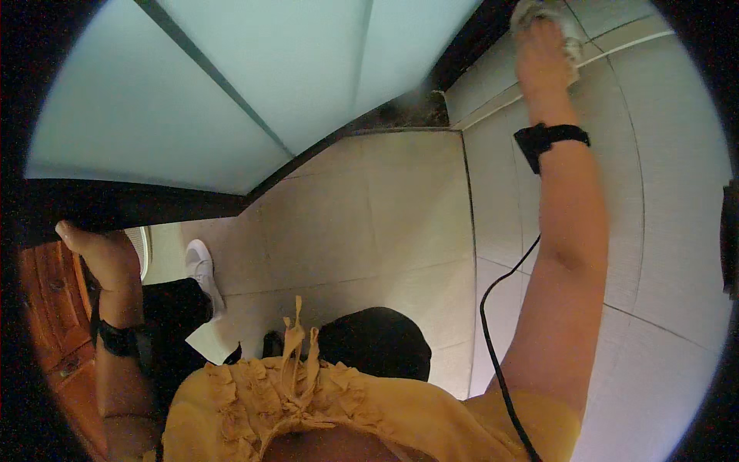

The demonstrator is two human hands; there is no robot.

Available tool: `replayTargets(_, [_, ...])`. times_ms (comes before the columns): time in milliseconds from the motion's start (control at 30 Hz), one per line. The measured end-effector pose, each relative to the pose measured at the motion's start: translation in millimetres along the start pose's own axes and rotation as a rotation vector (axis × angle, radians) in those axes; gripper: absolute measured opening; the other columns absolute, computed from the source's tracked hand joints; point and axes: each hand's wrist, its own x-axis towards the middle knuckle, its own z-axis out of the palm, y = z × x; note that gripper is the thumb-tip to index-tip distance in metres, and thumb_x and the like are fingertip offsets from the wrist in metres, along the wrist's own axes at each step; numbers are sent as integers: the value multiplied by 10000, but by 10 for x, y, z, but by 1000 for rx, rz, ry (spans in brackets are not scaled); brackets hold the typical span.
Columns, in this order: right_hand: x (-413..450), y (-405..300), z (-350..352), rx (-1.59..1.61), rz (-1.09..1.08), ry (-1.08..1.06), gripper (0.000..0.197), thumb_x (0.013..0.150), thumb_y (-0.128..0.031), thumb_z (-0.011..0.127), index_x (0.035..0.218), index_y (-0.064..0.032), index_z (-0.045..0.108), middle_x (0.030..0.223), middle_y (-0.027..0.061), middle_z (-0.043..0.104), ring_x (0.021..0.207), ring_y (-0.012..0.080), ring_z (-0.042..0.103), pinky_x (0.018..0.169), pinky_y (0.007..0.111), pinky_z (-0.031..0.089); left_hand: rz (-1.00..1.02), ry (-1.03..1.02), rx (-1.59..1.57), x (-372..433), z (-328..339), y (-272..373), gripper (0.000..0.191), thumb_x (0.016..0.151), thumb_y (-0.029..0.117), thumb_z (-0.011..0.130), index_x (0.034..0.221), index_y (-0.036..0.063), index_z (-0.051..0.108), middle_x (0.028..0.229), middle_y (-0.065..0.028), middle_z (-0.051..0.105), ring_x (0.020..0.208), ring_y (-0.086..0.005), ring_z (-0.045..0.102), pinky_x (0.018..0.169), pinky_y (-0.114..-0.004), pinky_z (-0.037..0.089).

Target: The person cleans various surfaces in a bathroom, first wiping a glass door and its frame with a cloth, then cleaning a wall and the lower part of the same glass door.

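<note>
My right hand [541,55] reaches far up along the tiled wall and presses a pale crumpled cloth [573,55] against it. The cloth sits near a narrow raised trim strip [626,41] on the wall. At the left, my left hand [107,254] is on the dark frame [133,202] of a frosted glass door [277,75], thumb along the edge; its other fingers are mostly hidden. The door stands at an angle above the floor. Both wrists wear black straps.
A dark threshold [404,112] lies at the door's far bottom corner. Beige tiles cover the floor [369,231]. A black cable [488,300] hangs by my right arm. Brown wooden panelling [58,312] stands at the left, near a white shoe [203,274].
</note>
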Motion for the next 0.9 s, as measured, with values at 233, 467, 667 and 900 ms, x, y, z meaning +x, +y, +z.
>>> replayTargets(233, [-821, -1133, 1253, 72, -91, -438, 460, 927, -167, 500, 1348, 18, 480, 1406, 193, 453, 1326, 325, 392, 1107, 383, 341, 54, -8, 36, -176, 188, 34, 620, 978, 522, 363, 1427, 97, 414, 1419, -76, 464, 1256, -297, 455, 1086, -416, 345])
replayTargets(467, [-1844, -1491, 2172, 657, 594, -545, 333, 954, -183, 488, 1254, -89, 596, 1212, 197, 624, 1092, 381, 614, 880, 452, 525, 9, -64, 21, -214, 246, -19, 594, 980, 516, 354, 1394, 100, 441, 1363, -69, 492, 1216, -285, 469, 1079, -414, 352])
replayTargets(667, [-2460, -1642, 1252, 322, -243, -860, 249, 891, -120, 565, 1100, -65, 689, 1105, 119, 643, 1070, 306, 590, 968, 424, 454, 42, -30, 70, -381, 242, -21, 587, 975, 502, 359, 1381, 88, 453, 1349, -79, 502, 1211, -280, 474, 1073, -413, 358])
replayTargets(900, [-2735, -633, 890, 252, -362, -255, 195, 848, -80, 574, 995, -77, 703, 1101, 104, 632, 1094, 280, 570, 964, 403, 445, 38, -36, 180, -260, 395, -130, 570, 984, 466, 357, 1383, 71, 450, 1375, -93, 481, 1230, -316, 468, 1062, -477, 327])
